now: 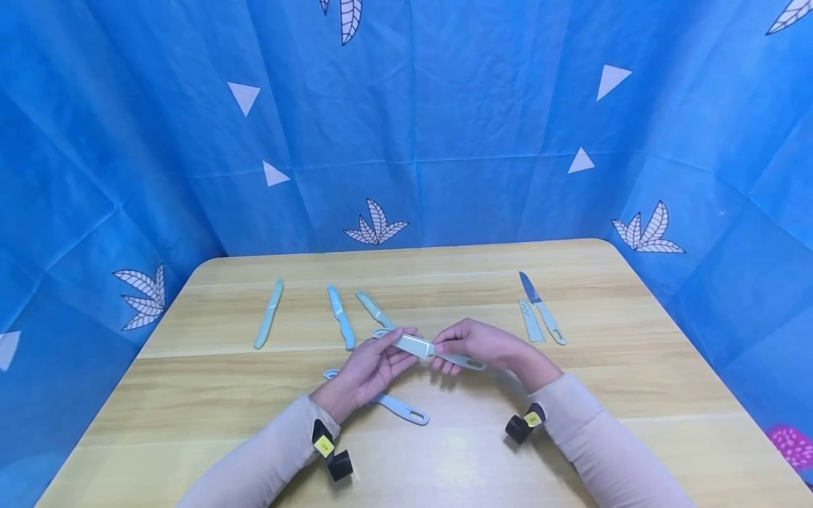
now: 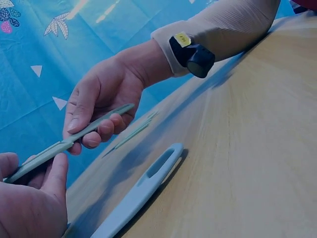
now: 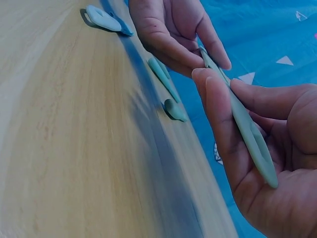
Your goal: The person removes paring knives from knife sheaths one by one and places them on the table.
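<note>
Both hands hold a pale green sheathed knife point(image 1: 416, 346) above the table. My left hand point(image 1: 371, 370) holds the sheath point(image 2: 43, 154) end between thumb and fingers. The knife's handle point(image 3: 250, 139) lies in my right hand point(image 1: 476, 346), pinched by thumb and fingers near the sheath's mouth. Below my left wrist lies a blue knife point(image 1: 401, 408), its middle hidden by that arm. Just beyond the left hand is a green knife point(image 1: 376, 310), partly covered at its near end.
Further left on the wooden table point(image 1: 190, 409) lie a sheathed green knife point(image 1: 269, 314) and a blue knife point(image 1: 341, 319). To the right, an unsheathed knife point(image 1: 549, 321) lies beside a loose slotted sheath point(image 1: 531, 322). A blue patterned curtain point(image 1: 476, 120) hangs around the table.
</note>
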Demonstrator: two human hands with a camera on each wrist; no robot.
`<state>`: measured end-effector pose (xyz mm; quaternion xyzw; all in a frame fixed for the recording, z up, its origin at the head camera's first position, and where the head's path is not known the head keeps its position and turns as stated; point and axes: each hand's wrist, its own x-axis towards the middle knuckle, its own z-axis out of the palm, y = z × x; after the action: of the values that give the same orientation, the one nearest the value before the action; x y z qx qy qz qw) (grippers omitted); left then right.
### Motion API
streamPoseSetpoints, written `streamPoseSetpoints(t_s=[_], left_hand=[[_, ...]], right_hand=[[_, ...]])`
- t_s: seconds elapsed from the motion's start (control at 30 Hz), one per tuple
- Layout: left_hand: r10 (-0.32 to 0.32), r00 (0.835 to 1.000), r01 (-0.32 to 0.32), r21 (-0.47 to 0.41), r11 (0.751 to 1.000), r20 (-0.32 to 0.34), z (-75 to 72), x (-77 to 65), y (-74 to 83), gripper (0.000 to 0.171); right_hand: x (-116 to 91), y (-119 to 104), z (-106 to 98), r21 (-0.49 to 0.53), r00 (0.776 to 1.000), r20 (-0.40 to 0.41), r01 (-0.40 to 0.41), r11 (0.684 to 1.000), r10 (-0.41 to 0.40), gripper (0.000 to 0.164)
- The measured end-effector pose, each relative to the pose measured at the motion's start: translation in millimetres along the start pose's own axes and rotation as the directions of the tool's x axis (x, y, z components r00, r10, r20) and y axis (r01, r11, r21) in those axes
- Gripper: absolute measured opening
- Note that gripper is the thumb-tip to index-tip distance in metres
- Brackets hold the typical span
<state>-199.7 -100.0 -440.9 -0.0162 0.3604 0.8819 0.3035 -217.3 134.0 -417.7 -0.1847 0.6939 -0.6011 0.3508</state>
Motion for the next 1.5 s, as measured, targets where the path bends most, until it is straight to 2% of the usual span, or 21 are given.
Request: streamPoseSetpoints(t_s=[0.3, 0.6, 1.0, 1.5], left_hand=[[0.010, 1.000, -0.010, -0.006, 1.000, 0.022, -0.1, -0.1, 0.3, 0.044], [0.037, 0.997, -0.037, 0.001, 0.999, 0.071, 0.1, 1.6, -0.8, 0.047], [0.085, 0.995, -0.087, 0.018, 0.996, 0.058, 0.5, 1.9, -2.4, 0.046], [0.086, 0.995, -0.086, 0.003, 0.996, 0.053, -0.9, 3.1, -2.4, 0.046]], right_hand=[[1.4, 0.9, -1.1, 0.028, 1.000, 0.005, -0.005, 1.000, 0.005, 0.023], [-1.1, 0.1, -2.3, 0.032, 1.000, 0.008, 0.000, 0.999, -0.001, 0.024], [-2.4, -0.2, -5.9, 0.028, 1.000, 0.016, 0.003, 1.000, -0.003, 0.025], [-6.3, -2.4, -9.2, -0.022, 0.999, 0.041, -0.001, 1.000, 0.002, 0.031]])
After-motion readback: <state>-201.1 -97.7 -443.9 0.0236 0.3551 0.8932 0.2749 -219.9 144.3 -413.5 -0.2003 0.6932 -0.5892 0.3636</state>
